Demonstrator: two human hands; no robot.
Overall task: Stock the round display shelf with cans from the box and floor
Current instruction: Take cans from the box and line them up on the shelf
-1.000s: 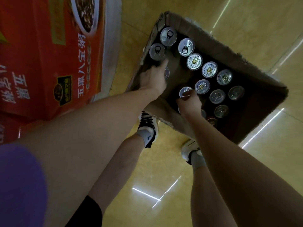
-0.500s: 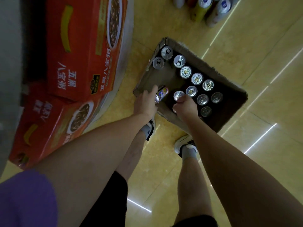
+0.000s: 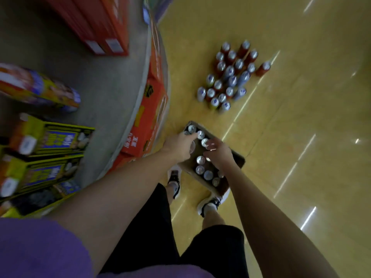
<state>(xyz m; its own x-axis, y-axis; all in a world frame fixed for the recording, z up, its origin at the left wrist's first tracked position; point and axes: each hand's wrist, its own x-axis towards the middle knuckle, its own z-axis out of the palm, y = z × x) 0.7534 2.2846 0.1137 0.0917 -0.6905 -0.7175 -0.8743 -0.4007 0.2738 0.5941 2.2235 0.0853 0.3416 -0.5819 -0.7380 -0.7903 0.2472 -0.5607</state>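
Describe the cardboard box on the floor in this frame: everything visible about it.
The cardboard box is a brown, open-topped carton with worn edges, sitting on the yellow floor just in front of the person's shoes, beside the round display shelf. It holds upright cans with silver tops, with gaps where some are gone. The left hand and right hand are over it, each apparently gripping a can; blur hides detail.

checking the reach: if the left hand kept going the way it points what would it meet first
Probably the silver-topped cans at the far end of the brown cardboard box; the left hand already grips one can, though depth is unclear.
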